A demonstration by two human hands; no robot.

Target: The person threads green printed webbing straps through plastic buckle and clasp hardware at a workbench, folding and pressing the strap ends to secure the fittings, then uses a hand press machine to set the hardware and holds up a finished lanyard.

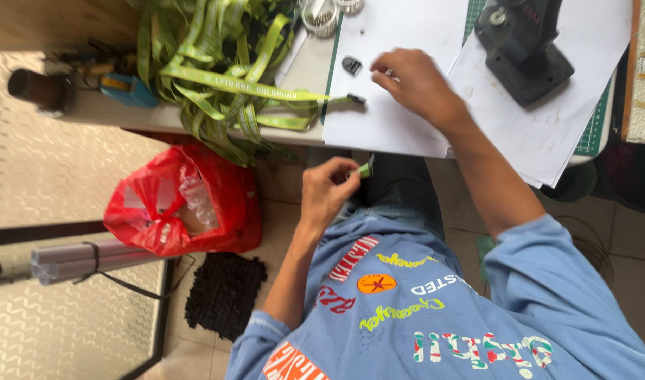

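one green lanyard strap end (365,169) is pinched between the fingers of the left hand (326,191), held below the bench (305,70) edge over the lap. the right hand (414,81) rests on the white paper sheets (393,119), fingers curled, just beside one small black clip (351,65); whether anything is gripped cannot be told. one strap tip bearing a black fitting (356,98) lies on the paper. a large heap of green straps (217,70) remains unsorted, so most work is judged outstanding. one black press tool (523,46), two ring containers (321,17) and one red bag (178,200) are counted.
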